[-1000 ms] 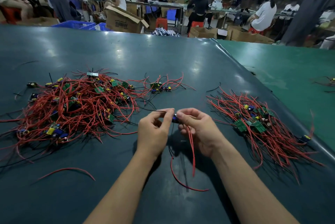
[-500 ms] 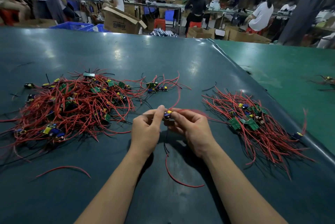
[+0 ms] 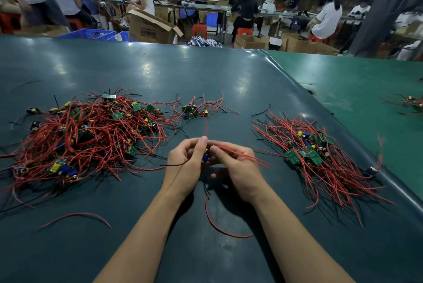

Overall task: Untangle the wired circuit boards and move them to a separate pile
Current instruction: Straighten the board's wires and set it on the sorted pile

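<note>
Head view looks down on a dark green desk [image 3: 206,72] where two bare hands meet near the middle. Left hand [image 3: 185,166] has its fingers [image 3: 202,145] curled, and the thumb and forefinger pinch a small circuit board [image 3: 205,156] with a blue part on it; most of this board is hidden between the hands. Right hand [image 3: 238,168] also has curled fingers and pinches the same board from the other side, with one red wire [image 3: 247,156] running out over its knuckles to the right. Another red wire rises from the board toward the far side, a thin black wire [image 3: 174,164] goes out to the left past the left hand, and a long red wire [image 3: 219,225] hangs down between the wrists and bends on the desk.

To the left of the hands lies a big tangled pile [image 3: 87,138] of red wires with green boards, yellow parts and blue parts mixed in it. Behind the hands, a little further, sits a small cluster [image 3: 194,111] of a few boards with red wires, just beside the big pile. To the right of the hands lies the separate pile [image 3: 320,159], where the wires look more straight and several green boards sit near its centre. One loose red wire [image 3: 75,218] lies alone on the desk near the left forearm.

A lighter green desk [image 3: 366,90] adjoins on the right. Far behind are cardboard boxes [image 3: 148,28], blue crates [image 3: 91,35] and seated people, all blurred.
</note>
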### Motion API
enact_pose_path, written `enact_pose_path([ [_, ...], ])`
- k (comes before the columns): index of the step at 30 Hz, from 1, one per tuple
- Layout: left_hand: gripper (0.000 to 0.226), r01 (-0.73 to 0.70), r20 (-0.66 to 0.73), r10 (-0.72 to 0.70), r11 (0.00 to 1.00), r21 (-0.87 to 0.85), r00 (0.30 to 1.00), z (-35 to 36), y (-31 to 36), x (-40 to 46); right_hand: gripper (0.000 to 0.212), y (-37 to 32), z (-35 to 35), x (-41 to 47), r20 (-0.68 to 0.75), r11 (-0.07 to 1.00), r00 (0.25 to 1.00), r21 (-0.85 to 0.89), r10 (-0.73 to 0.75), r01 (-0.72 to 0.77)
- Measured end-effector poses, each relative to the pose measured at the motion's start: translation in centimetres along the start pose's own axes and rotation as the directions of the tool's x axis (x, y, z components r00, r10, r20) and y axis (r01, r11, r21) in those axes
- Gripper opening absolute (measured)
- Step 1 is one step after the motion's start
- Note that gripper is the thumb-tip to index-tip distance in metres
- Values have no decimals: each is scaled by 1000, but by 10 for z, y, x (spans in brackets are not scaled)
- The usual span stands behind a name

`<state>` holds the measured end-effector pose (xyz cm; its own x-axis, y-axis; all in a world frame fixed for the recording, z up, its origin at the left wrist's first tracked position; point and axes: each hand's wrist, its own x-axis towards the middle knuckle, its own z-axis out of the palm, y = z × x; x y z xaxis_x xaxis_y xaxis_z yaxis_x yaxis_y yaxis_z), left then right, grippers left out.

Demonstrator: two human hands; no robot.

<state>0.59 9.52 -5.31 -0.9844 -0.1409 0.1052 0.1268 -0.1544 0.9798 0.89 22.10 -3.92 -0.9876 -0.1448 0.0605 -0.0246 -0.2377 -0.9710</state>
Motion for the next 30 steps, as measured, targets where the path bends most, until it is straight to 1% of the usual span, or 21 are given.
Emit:
enact_pose_path([
  [2, 20, -23, 19, 23, 1000, -7, 1000, 0, 0, -1, 17, 1, -1, 0, 11, 1000, 1000, -13, -2, 2],
  [5, 10, -11, -22, 10, 998, -57, 1000, -2, 1, -2, 18, 3, -1, 3, -17, 999, 1000, 46, 27, -26],
  [7, 10, -43, -104, 36, 997, -68, 994, -2, 2, 0, 15, 5, 0, 5, -69, 996, 997, 75, 46, -41],
  [9, 8, -119, -191, 117, 993, 0, 975, -2, 3, 0, 9, 7, 0, 7, -133, 996, 989, 82, 56, -46],
  [10, 8, -143, -199, 144, 990, 16, 969, -2, 2, 0, 7, 7, 1, 7, -158, 996, 986, 82, 55, -42],
  [12, 6, -148, -138, 149, 989, 16, 979, -3, 1, -3, 5, 7, 0, 8, -203, 997, 978, 78, 43, -28],
  [14, 18, -125, -53, 127, 992, 31, 991, -2, 0, -6, 5, 6, -1, 8, -246, 995, 969, 98, 31, -7],
  [15, 21, -124, -34, 125, 991, 42, 992, -1, -1, -6, 6, 5, -1, 8, -259, 994, 965, 107, 25, 3],
  [16, 20, -127, -42, 129, 991, 44, 991, 0, 0, -6, 7, 5, -1, 8, -267, 994, 964, 105, 18, 11],
  [19, 7, -125, -178, 126, 992, 18, 976, -1, 1, -2, 9, 4, -1, 9, -278, 998, 961, 50, -13, 28],
  [20, 6, -115, -213, 114, 993, 8, 970, -2, 1, -1, 12, 4, 0, 9, -266, 998, 964, 51, -15, 30],
  [21, 6, -104, -220, 100, 995, -3, 970, -4, 1, 0, 16, 4, 0, 9, -248, 998, 969, 64, -12, 29],
  [24, 15, -53, -126, 44, 997, -65, 991, -5, 4, -2, 22, 4, 0, 8, -212, 997, 977, 70, -19, 34],
  [27, 20, -41, -33, 40, 999, -33, 999, -7, 6, -4, 23, 6, -1, 9, -181, 998, 983, 48, -23, 32],
  [28, 21, -34, -23, 34, 999, -25, 999, -7, 6, -4, 23, 7, -1, 9, -195, 999, 981, 31, -22, 28],
  [30, 23, -23, -33, 22, 999, -32, 999, -9, 7, -5, 20, 8, 0, 10, -265, 1000, 964, -6, -28, 28],
])
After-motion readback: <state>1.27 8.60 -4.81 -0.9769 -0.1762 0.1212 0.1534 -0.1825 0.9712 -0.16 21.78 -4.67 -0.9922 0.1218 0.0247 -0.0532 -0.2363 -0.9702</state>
